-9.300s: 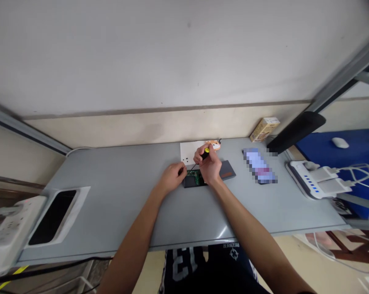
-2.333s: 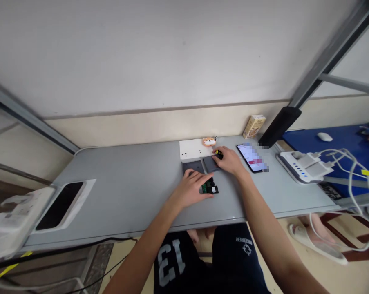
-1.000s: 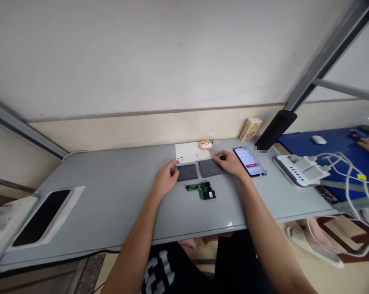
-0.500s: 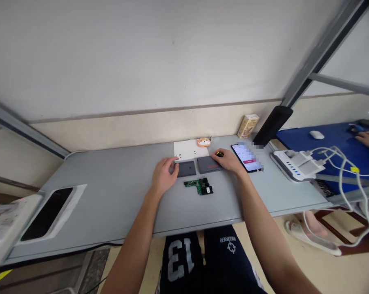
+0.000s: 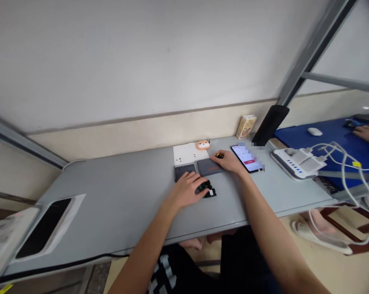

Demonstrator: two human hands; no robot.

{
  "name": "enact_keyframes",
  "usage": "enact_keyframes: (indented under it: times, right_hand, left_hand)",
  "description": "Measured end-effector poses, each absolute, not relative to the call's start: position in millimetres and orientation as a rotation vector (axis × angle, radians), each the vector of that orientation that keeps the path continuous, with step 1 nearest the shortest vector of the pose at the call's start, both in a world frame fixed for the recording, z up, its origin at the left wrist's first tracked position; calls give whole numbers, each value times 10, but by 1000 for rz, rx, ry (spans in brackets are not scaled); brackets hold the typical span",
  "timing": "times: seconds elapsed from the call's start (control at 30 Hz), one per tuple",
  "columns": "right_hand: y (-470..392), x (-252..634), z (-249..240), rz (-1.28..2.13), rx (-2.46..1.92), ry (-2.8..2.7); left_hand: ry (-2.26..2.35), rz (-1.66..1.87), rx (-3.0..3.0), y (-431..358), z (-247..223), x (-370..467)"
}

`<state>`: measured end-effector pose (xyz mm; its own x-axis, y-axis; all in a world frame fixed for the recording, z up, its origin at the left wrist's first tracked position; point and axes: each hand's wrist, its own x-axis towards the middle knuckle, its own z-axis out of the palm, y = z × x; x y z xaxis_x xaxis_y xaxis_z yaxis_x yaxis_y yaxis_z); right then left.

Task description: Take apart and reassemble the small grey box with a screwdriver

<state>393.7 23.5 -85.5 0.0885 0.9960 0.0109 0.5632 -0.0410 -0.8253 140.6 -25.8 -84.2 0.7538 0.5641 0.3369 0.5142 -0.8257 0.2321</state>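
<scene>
My left hand reaches over the green circuit board, its thumb and fingers on either side of the board, which it partly hides. Under and behind those fingers lies a dark flat case half. My right hand is closed round a small yellow-and-black tool, at the right side of a grey case with a reddish mark. A white sheet behind the cases carries several tiny dark screws.
An orange-and-white animal-faced item sits on the sheet. To the right are a lit phone, a small box, a black cylinder and a power strip. Another phone lies far left. Another person's hand shows at right.
My left hand has moved from the dark case half rightward and nearer to me, onto the circuit board. My right hand stays at the grey case with the tool. The view has shifted slightly.
</scene>
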Motion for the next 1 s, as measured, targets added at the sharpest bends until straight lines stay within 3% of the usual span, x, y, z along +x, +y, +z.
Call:
enact_keyframes:
  times: [0.23, 0.43, 0.7, 0.83, 1.0]
  right_hand:
    - [221, 3939, -829, 827, -1692, -1537]
    - [233, 3959, -843, 803, -1692, -1579]
    - [264, 3972, -908, 791, -1667, -1586]
    - [259, 3976, -914, 775, -1657, -1611]
    - [238, 3971, -893, 803, -1667, -1591]
  left_hand:
    - [926, 801, 2813, -229, -850, 1416]
    - [1402, 1287, 2469, -25, -879, 1104]
    - [1749, 1507, 2004, 97, -942, 893]
    - [1801, 1434, 1925, 110, -927, 868]
    - [1767, 1007, 2016, 169, -981, 832]
